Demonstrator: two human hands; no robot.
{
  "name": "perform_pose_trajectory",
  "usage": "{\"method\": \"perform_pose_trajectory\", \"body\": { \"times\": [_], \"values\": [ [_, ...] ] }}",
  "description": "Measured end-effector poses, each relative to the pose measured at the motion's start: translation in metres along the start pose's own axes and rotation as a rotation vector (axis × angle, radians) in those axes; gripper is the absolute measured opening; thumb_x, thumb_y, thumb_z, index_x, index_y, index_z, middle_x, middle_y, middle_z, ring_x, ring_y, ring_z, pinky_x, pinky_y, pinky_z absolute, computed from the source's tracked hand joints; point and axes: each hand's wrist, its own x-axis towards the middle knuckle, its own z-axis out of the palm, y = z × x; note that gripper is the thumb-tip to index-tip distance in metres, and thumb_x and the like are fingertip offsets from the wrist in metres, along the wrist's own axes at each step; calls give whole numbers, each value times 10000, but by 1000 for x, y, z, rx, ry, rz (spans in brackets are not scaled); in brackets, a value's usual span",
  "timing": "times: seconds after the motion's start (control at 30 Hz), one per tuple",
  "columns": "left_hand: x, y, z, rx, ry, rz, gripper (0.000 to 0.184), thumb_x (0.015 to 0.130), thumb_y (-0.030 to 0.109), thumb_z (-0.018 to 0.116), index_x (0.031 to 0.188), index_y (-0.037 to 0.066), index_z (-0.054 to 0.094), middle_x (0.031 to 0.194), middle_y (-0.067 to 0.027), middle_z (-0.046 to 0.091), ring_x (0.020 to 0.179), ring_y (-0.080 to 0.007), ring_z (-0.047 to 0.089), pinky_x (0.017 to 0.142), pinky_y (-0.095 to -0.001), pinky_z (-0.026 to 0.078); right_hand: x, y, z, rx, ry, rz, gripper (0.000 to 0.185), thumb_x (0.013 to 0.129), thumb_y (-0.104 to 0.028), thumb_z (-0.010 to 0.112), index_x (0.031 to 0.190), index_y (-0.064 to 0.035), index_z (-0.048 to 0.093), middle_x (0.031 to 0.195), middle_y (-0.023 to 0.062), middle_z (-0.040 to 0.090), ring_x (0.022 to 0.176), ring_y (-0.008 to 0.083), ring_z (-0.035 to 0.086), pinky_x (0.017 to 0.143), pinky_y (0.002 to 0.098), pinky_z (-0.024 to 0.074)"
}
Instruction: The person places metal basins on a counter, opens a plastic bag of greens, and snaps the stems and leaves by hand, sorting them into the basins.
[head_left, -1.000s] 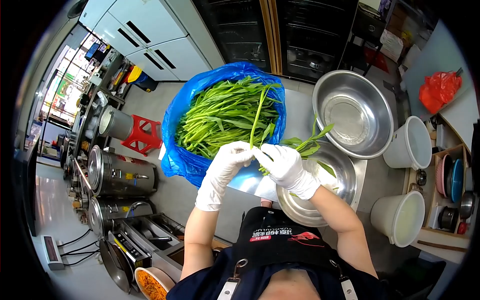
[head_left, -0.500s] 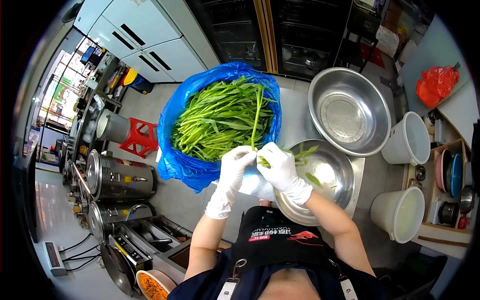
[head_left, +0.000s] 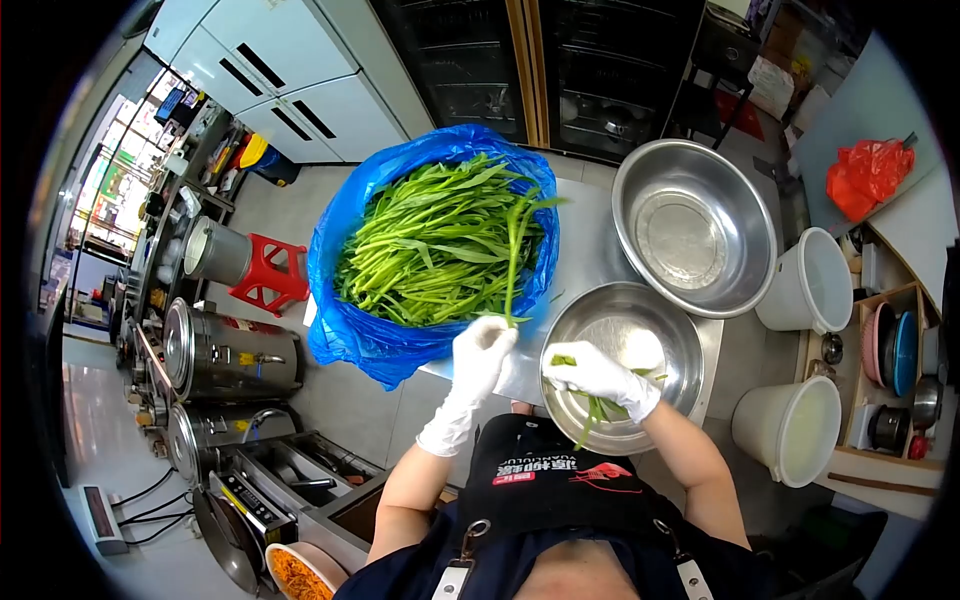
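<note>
My left hand (head_left: 483, 350), in a white glove, pinches the lower end of a green stem (head_left: 513, 260) that stands up in front of the leafy greens (head_left: 430, 240). Those greens fill a large blue plastic bag (head_left: 380, 360) on the metal table. My right hand (head_left: 590, 375), gloved too, is closed on several short green pieces (head_left: 600, 408) over the smaller steel basin (head_left: 675, 335). Leaves hang below its fingers. Behind that basin, partly over its rim, sits a larger steel basin (head_left: 690, 228) with a bare inside.
Two white buckets (head_left: 822, 280) (head_left: 790, 430) stand at the right, near a shelf with bowls (head_left: 905, 355). On the left are a red stool (head_left: 270, 275), large steel pots (head_left: 235, 350) and a bowl of orange shreds (head_left: 300, 575). Fridges (head_left: 290, 80) stand at the back.
My right hand has moved away from my left hand, down and to the right over the smaller basin, with the green pieces in it. My left hand still holds the stem, slightly lower.
</note>
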Motion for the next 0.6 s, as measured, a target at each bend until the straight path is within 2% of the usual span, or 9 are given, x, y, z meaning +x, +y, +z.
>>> {"method": "perform_pose_trajectory", "body": {
  "times": [0.07,0.13,0.17,0.2,0.27,0.33,0.37,0.5,0.6],
  "values": [
    [2,9,-11,343,21,128,78,816,3,685,869,-2,629,856,-19,637,715,-81,557,685,-238,470,-10,2,0,-105,138,-16,143,926,-149,584,968,-26,642,813,13,634,724,96,569,669,261,479],
    [1,18,-16,523,37,270,90,792,3,694,847,7,623,814,-40,620,685,-118,560,668,-253,471,-11,7,-10,-158,324,-230,170,920,-144,598,1021,-19,656,895,41,664,786,115,595,725,279,496],
    [3,15,-20,661,54,432,106,775,-5,698,842,15,618,786,-67,604,683,-175,573,666,-280,479,-15,6,-19,-169,406,-228,166,912,-136,609,1015,-17,662,940,67,671,816,109,600,738,263,494],
    [3,16,-22,717,58,503,128,751,-15,710,833,24,619,791,-88,613,707,-226,592,672,-311,491,-19,-8,-26,-237,508,-241,129,898,-96,618,980,-12,670,901,70,671,787,111,606,729,258,497],
    [2,19,-24,811,83,607,151,733,-29,716,830,34,619,795,-95,620,731,-260,607,680,-337,499,-22,-20,-40,-300,714,-427,95,866,-52,645,949,-21,677,827,71,654,728,132,610,687,263,492],
    [-1,26,-25,862,65,660,180,715,-38,725,839,49,627,800,-92,627,756,-286,614,678,-363,497,-28,-38,-48,-459,827,-509,105,827,-18,673,929,-34,685,764,82,627,672,162,607,629,279,478],
    [-3,27,-25,894,58,673,184,712,-39,725,840,51,628,801,-90,628,755,-284,613,673,-362,495,-30,-46,-50,-547,831,-568,179,788,-13,690,960,-63,691,743,83,605,652,204,603,590,304,470],
    [-9,30,-26,995,23,738,207,700,-17,724,860,74,629,814,-63,624,745,-268,591,641,-363,459,-29,-55,-53,-972,751,-753,291,747,-37,682,1032,-99,683,722,65,575,645,249,594,567,345,481],
    [-10,31,-29,1048,7,780,218,717,7,714,895,92,622,841,-49,619,750,-260,572,640,-367,431,-26,-49,-51,-1079,733,-747,320,731,-46,668,1048,-92,676,726,69,568,646,247,594,561,350,482]
  ]
}}
